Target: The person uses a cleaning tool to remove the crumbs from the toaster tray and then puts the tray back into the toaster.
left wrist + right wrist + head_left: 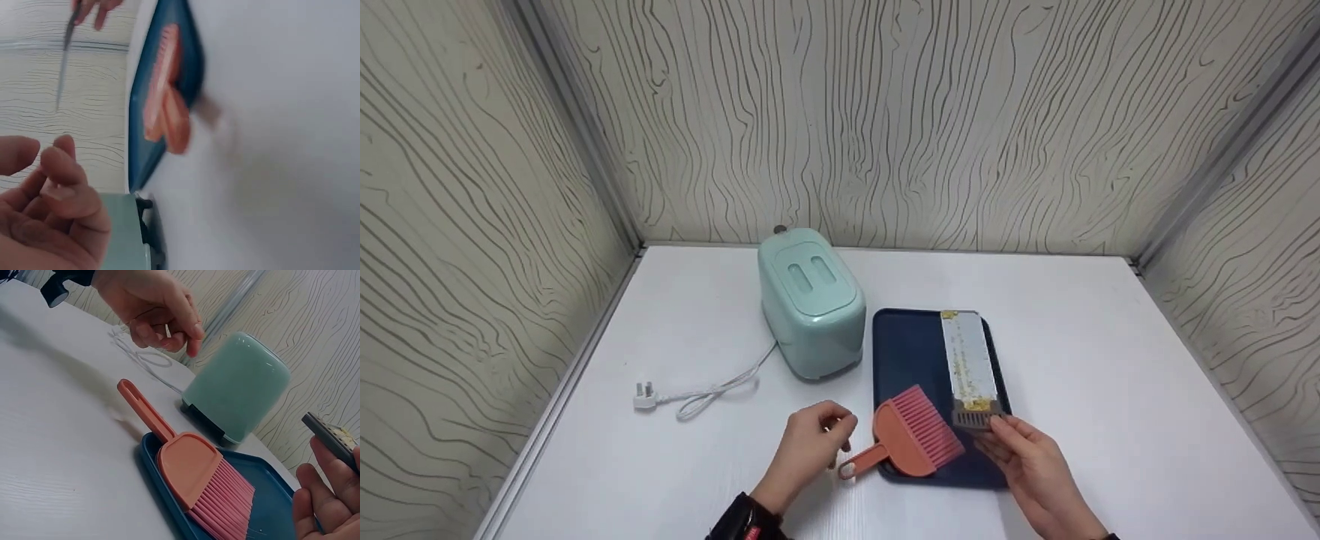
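My right hand [1031, 469] pinches the grey slotted end of a toaster crumb tray [971, 360], a long pale metal strip with yellow-brown crumbs along it. In the head view, this strip overlaps the right side of a dark blue tray [907, 337]. An orange hand brush [904, 439] with pink bristles lies on the blue tray, its looped handle sticking out over the near left edge. Beside that handle hovers my left hand [814, 442], fingers loosely curled around nothing. In the right wrist view, the left hand [160, 312] is above the table, apart from the brush.
A mint-green toaster [814, 307] stands left of the blue tray, two slots showing on its top. Its white cord [720, 390] runs leftward over the white table to a plug [645, 396]. Wood-patterned panels [855, 120] enclose the back and sides.
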A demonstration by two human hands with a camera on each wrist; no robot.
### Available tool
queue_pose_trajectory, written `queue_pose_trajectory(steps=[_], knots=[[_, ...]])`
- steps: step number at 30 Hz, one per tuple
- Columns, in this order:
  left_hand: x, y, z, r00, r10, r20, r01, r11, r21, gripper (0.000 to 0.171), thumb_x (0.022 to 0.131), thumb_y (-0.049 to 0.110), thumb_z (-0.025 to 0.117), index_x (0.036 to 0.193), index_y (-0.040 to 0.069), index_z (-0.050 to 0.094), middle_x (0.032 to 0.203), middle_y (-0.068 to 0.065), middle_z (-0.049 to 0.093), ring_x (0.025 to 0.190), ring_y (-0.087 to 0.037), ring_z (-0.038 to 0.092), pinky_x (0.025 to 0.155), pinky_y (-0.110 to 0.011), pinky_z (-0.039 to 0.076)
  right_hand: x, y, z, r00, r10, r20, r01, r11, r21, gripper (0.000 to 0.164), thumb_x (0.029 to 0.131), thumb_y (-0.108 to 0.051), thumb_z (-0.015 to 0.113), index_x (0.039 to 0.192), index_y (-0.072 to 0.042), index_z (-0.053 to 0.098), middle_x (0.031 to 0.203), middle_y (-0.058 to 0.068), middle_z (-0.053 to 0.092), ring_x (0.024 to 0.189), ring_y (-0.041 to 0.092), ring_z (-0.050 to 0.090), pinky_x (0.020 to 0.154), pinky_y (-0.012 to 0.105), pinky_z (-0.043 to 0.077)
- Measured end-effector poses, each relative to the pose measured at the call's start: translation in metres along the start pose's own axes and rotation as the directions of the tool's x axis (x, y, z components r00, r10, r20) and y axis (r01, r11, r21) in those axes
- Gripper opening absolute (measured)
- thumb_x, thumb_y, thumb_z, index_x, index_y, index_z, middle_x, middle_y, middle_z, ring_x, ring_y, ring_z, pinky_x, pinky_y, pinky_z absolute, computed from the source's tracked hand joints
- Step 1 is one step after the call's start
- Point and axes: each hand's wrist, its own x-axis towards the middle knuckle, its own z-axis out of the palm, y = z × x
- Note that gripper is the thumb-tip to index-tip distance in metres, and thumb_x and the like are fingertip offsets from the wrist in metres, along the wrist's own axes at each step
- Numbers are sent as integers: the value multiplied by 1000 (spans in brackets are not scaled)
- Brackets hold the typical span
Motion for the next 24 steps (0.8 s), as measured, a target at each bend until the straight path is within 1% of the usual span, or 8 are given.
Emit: queue_pose_trajectory(steps=[1,3,5,7,10,15,19,24], knots=[[1,4,2,999,-32,30,34,997,-64,12,96,17,68,94,6,72,69,-2,65,49,-7,51,47,-20,42,0,0,1,1000,2,1,-2,1000,-13,15,106,-18,55,110,-7,65,102,4,77,100,14,72,93,31,55],[3,10,9,993,-87,83,99,983,-157,14,96,18,68,95,5,72,70,-3,65,50,-7,50,45,-20,41,0,1,3,1000,8,6,-7,999,-33,17,107,-20,55,112,-8,66,104,4,77,101,14,72,94,31,54],[5,15,18,984,-121,130,146,967,-209,16,97,20,68,95,3,71,71,-3,65,51,-7,50,45,-20,40,-1,3,6,1000,14,17,-13,999,-47,19,107,-21,55,115,-8,65,106,3,77,102,14,72,95,30,53],[6,19,28,979,-131,157,166,958,-233,20,97,21,69,96,1,71,71,-3,66,49,-8,50,44,-20,38,-1,4,9,1000,20,24,-19,998,-53,21,106,-22,56,118,-7,65,107,3,77,102,13,71,95,31,52],[8,24,42,978,-114,173,152,963,-224,21,98,24,69,94,3,71,72,-5,69,46,-7,50,43,-20,40,-1,7,13,999,28,41,-26,998,-64,24,106,-24,58,121,-6,64,108,3,76,103,13,71,98,32,50],[9,27,58,981,-108,163,140,970,-197,21,97,28,71,86,10,68,70,-4,69,43,-8,50,41,-21,39,-1,10,18,997,36,64,-31,996,-85,26,105,-26,59,121,-6,64,110,3,76,105,13,71,100,35,47],[9,26,66,984,-102,146,129,972,-195,22,95,29,73,84,10,69,66,-1,66,42,-8,50,39,-21,38,-2,13,21,997,33,66,-27,995,-100,27,105,-28,59,121,-6,64,110,3,76,105,13,70,101,35,46],[9,27,70,987,-84,136,112,970,-215,20,96,25,72,86,8,69,65,-2,67,41,-7,49,39,-20,37,-2,17,26,997,27,69,-19,994,-107,30,105,-28,59,122,-4,62,110,4,76,105,13,70,102,38,44]])
